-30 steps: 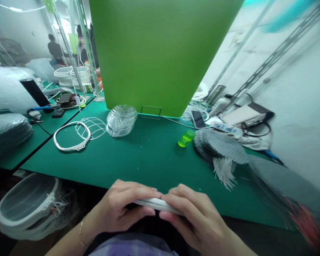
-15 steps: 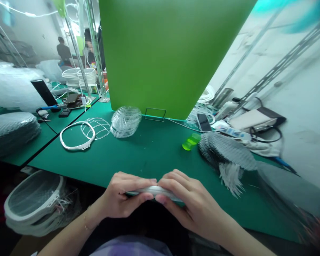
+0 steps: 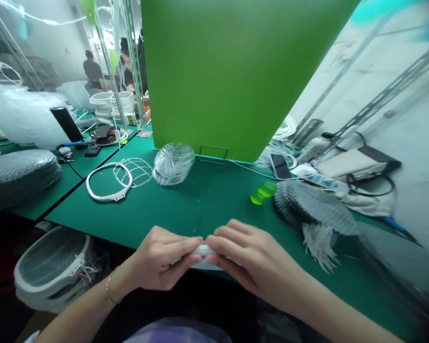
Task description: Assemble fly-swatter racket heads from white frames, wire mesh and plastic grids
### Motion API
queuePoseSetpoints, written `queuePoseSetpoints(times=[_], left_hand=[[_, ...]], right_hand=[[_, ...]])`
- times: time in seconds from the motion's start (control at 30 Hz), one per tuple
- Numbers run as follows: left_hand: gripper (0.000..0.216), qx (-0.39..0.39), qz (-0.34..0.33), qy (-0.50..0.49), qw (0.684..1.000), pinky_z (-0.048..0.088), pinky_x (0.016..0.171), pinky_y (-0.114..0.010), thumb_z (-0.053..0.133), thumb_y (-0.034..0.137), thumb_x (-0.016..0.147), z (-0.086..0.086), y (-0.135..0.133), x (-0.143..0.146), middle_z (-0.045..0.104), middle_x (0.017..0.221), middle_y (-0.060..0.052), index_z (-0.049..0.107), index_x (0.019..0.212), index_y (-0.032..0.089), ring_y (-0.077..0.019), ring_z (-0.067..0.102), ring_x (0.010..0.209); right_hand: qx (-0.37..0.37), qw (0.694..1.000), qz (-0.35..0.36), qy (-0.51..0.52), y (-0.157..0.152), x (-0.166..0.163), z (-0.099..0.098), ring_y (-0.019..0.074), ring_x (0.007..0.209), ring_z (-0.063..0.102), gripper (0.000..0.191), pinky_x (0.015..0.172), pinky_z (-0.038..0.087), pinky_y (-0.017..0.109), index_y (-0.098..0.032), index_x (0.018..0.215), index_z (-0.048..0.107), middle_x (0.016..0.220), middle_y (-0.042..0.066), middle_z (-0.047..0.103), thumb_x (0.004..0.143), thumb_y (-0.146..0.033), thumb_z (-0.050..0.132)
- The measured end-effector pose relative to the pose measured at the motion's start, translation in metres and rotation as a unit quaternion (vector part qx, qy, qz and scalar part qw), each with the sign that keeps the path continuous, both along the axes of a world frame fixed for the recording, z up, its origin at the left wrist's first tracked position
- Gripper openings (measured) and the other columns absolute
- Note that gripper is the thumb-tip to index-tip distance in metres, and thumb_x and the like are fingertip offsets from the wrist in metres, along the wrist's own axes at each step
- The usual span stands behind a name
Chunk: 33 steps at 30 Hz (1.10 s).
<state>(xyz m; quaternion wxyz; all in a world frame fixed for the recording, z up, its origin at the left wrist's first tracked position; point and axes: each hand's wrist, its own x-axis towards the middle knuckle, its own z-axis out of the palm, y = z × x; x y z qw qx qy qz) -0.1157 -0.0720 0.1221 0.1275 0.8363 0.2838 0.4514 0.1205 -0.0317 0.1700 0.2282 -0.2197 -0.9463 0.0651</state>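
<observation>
Close to the front edge of the table, my left hand point(image 3: 160, 259) pinches a white plastic frame point(image 3: 204, 250), seen nearly edge-on, between thumb and fingers. My right hand point(image 3: 245, 252) grips the same piece from the other side, and the two hands' fingertips almost meet. Most of the held piece is hidden by my fingers. Beyond my hands on the green table point(image 3: 186, 209) lie an oval white frame point(image 3: 118, 196), a curved wire grid point(image 3: 137, 172) overlapping it, and a stack of such grids point(image 3: 174, 164).
A green board point(image 3: 236, 76) stands at the back. On the right are a green spool-like piece point(image 3: 263, 193), a stack of grey mesh point(image 3: 318, 205), a phone point(image 3: 280, 166) and a bag point(image 3: 361, 164). Meshed frames point(image 3: 53, 271) are piled below left. People are in the background.
My view has shifted slightly left, so the surroundings sit further right. Both hands still grip the white plastic frame, which is now more covered by my fingers and slightly turned.
</observation>
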Motion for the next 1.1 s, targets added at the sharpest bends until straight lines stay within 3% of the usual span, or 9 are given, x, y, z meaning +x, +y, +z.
queuePoseSetpoints(times=[0.13,0.27,0.47,0.67,0.83,0.9,0.97,1.03,1.1], left_hand=[[0.021,-0.001,0.074,-0.033,0.997,0.053,0.056,-0.019,0.063,0.016,0.091,-0.003,0.005,-0.019,0.079,0.082,-0.005,0.072,0.110,0.018,-0.0146,0.073,0.060],[0.021,-0.002,0.067,-0.057,0.996,0.054,0.057,-0.019,0.065,0.018,0.091,-0.009,0.007,-0.028,0.080,0.085,-0.006,0.074,0.111,0.019,-0.0144,0.072,0.059],[0.022,-0.061,0.020,-0.112,0.992,0.059,0.066,-0.021,0.060,0.022,0.096,-0.021,0.016,-0.028,0.079,0.098,-0.009,0.075,0.112,0.019,-0.0188,0.077,0.074],[0.029,-0.115,-0.090,-0.142,0.979,0.062,0.086,-0.040,0.053,0.023,0.100,-0.024,0.015,-0.022,0.076,0.110,-0.012,0.066,0.126,0.020,-0.0290,0.073,0.106],[0.025,-0.052,-0.023,-0.076,0.995,0.061,0.078,-0.029,0.056,0.023,0.099,-0.011,0.013,-0.023,0.079,0.101,-0.006,0.067,0.121,0.021,-0.0215,0.076,0.093],[0.021,-0.051,0.023,-0.049,0.997,0.059,0.090,-0.032,0.058,0.025,0.098,-0.003,0.024,-0.020,0.079,0.102,-0.003,0.070,0.115,0.023,-0.0202,0.076,0.094],[0.023,-0.104,0.115,-0.009,0.988,0.046,0.111,-0.044,0.054,0.032,0.100,0.002,0.039,-0.011,0.076,0.116,-0.002,0.069,0.117,0.026,-0.0235,0.069,0.115],[0.039,-0.180,0.225,0.047,0.956,0.028,0.120,-0.055,0.046,0.044,0.102,-0.001,0.053,0.006,0.060,0.142,-0.004,0.058,0.136,0.028,-0.0281,0.043,0.142],[0.058,-0.233,0.256,0.119,0.931,0.020,0.122,-0.059,0.042,0.052,0.101,-0.014,0.060,0.027,0.034,0.161,-0.005,0.035,0.153,0.028,-0.0298,0.016,0.153]], right_hand=[[-0.058,0.992,-0.116,-0.004,0.011,0.038,-0.008,0.0193,0.082,0.066,0.044,0.065,0.050,0.027,-0.023,0.104,0.063,0.096,0.007,0.069,0.090,-0.064,0.055],[-0.102,0.992,-0.079,0.010,0.007,0.067,-0.020,0.0129,0.067,0.062,0.027,0.057,0.045,0.022,-0.022,0.094,0.063,0.081,0.002,0.067,0.099,-0.046,0.051],[-0.021,0.998,-0.059,0.016,-0.010,0.076,-0.027,0.0087,0.053,0.053,0.033,0.051,0.035,0.021,-0.021,0.081,0.054,0.063,-0.002,0.058,0.104,-0.040,0.041],[0.076,0.995,-0.055,0.015,-0.022,0.074,-0.023,0.0101,0.047,0.046,0.038,0.047,0.029,0.026,-0.021,0.075,0.049,0.056,-0.003,0.051,0.106,-0.037,0.034],[0.052,0.997,-0.057,0.032,-0.030,0.073,-0.029,0.0096,0.047,0.047,0.039,0.047,0.030,0.026,-0.021,0.073,0.051,0.056,-0.003,0.053,0.106,-0.033,0.034],[-0.011,0.991,-0.103,0.088,-0.032,0.066,-0.048,0.0091,0.046,0.046,0.041,0.047,0.030,0.025,-0.020,0.069,0.050,0.055,-0.003,0.052,0.105,-0.035,0.037],[-0.126,0.954,-0.205,0.177,-0.031,0.051,-0.076,0.0091,0.043,0.042,0.046,0.044,0.029,0.025,-0.021,0.063,0.046,0.051,-0.004,0.047,0.103,-0.042,0.040],[-0.269,0.867,-0.324,0.267,-0.029,0.031,-0.108,0.0095,0.041,0.037,0.054,0.040,0.028,0.024,-0.022,0.057,0.039,0.047,-0.004,0.040,0.099,-0.057,0.041],[-0.395,0.763,-0.396,0.323,-0.025,0.009,-0.135,0.0107,0.040,0.037,0.060,0.038,0.031,0.025,-0.024,0.056,0.036,0.045,-0.004,0.038,0.089,-0.073,0.043]])
